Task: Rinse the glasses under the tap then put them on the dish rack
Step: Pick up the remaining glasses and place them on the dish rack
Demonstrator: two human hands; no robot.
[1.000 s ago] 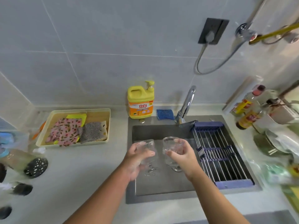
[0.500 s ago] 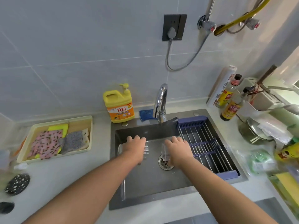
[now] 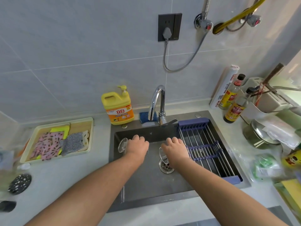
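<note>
Both hands are down in the dark sink (image 3: 146, 185), each around a clear glass. My left hand (image 3: 136, 147) grips one glass (image 3: 122, 145), which lies on its side with its round end pointing left at the sink's left wall. My right hand (image 3: 175, 151) holds the other glass (image 3: 163, 156), tilted over the drain (image 3: 166, 165). Most of each glass is hidden under the palm. The chrome tap (image 3: 157, 103) arches over the sink's back edge; I see no water stream. The roll-up dish rack (image 3: 205, 147) spans the sink's right side and carries nothing.
A yellow detergent bottle (image 3: 118, 106) and a blue sponge (image 3: 144, 115) stand at the sink's back edge. A tray of cloths (image 3: 57, 141) lies on the left counter. Sauce bottles (image 3: 234, 106), a foil roll, a pot (image 3: 259, 136) and bags crowd the right counter.
Both hands went from holding the glasses upright above the sink to lowering them into the basin and tipping them sideways. The camera view shifted up and right.
</note>
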